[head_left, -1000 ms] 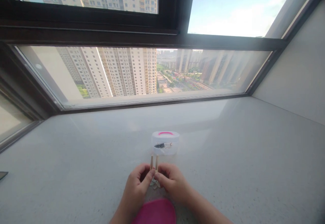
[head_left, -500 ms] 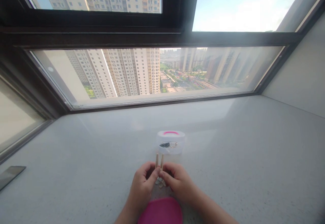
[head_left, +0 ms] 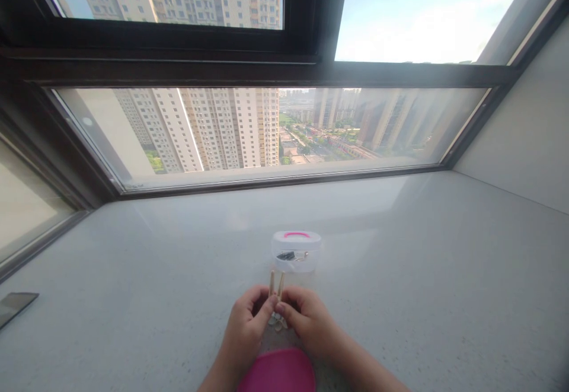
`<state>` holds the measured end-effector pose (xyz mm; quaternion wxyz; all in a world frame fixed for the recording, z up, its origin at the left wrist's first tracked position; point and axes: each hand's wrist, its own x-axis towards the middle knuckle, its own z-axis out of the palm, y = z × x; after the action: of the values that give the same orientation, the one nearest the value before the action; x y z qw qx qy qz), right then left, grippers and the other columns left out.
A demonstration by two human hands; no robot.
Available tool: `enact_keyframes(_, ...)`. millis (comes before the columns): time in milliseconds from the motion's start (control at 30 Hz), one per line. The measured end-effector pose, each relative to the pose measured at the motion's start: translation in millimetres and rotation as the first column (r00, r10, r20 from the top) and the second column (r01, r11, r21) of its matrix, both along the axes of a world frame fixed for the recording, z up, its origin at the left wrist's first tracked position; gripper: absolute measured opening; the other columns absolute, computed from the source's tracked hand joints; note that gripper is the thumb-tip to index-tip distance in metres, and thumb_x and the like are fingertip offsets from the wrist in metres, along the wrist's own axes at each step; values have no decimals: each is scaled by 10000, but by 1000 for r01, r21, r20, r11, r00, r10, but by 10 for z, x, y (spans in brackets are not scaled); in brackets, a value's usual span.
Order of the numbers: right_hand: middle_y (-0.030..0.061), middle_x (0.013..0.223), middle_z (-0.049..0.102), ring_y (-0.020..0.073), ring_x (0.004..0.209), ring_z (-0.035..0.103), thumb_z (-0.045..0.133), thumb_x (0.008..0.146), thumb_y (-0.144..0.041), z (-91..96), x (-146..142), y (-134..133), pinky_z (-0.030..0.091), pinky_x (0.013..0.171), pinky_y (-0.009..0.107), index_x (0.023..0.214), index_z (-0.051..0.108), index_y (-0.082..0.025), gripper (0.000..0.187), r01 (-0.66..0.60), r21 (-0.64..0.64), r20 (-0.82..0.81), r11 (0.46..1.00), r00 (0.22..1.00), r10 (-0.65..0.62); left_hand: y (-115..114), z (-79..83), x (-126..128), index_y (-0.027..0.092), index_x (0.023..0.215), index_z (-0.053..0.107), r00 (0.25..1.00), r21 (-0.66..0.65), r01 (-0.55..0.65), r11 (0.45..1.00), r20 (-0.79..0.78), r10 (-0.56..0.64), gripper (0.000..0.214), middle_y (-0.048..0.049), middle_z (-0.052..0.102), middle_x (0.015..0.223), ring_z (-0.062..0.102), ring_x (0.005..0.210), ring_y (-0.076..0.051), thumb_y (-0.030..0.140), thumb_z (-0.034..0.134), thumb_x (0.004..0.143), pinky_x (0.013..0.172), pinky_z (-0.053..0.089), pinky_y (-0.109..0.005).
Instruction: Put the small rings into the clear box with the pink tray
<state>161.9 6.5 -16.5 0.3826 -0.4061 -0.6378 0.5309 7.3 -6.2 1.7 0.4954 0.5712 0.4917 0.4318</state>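
Observation:
My left hand (head_left: 249,324) and my right hand (head_left: 311,318) meet over the white counter, fingertips pinched together. Between them stand two slim gold-tan sticks side by side, a left stick (head_left: 272,284) at my left fingers and a right stick (head_left: 280,285) at my right. Their kind is too small to make out, and my fingers cover their lower ends. A cluster of small pale, petal-like pieces (head_left: 278,324) shows just below my thumbs; whether it is joined to the sticks I cannot tell. Nearest to me lies a rounded pink object (head_left: 280,371), partly cut off by the frame.
Beyond my hands stands a translucent box (head_left: 296,242) with a pink handle and small dark and shiny items inside. A flat dark glossy object (head_left: 16,307) lies at the far left. The dark window frame (head_left: 284,181) borders the counter's back edge.
Both hands keep their pinch on the sticks, which tilt slightly differently. The view has shifted a little, so everything appears slightly lower and further left.

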Motion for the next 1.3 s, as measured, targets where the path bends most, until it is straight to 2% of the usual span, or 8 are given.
enact_keyframes(467, -33, 576, 446, 110, 570, 391, 568, 843, -454, 12, -13, 1, 289, 529, 222, 659, 554, -146, 359, 0, 0, -10, 1000, 1000, 0, 26, -33, -17, 149, 917, 728, 999, -3, 18, 1000, 39, -18, 267, -53, 687, 757, 590, 728, -206, 362, 589, 836, 682, 452, -264)
enact_keyframes(933, -33, 584, 438, 111, 574, 387, 565, 853, -415, -39, -18, 10, 286, 529, 223, 671, 556, -143, 328, 5, 0, 3, 1000, 1000, -5, 7, 1, -14, 143, 904, 722, 1000, -10, 11, 1000, 4, -11, 276, -40, 657, 723, 595, 741, -216, 373, 586, 836, 659, 446, -258)
enact_keyframes(1300, -35, 582, 430, 106, 568, 373, 562, 851, -410, 13, -19, -7, 283, 525, 223, 659, 532, -139, 333, 2, -1, -6, 1000, 1000, -2, 15, -15, -10, 128, 904, 716, 1000, -5, 18, 1000, 0, -18, 292, -46, 661, 736, 602, 751, -218, 380, 583, 838, 660, 449, -260)
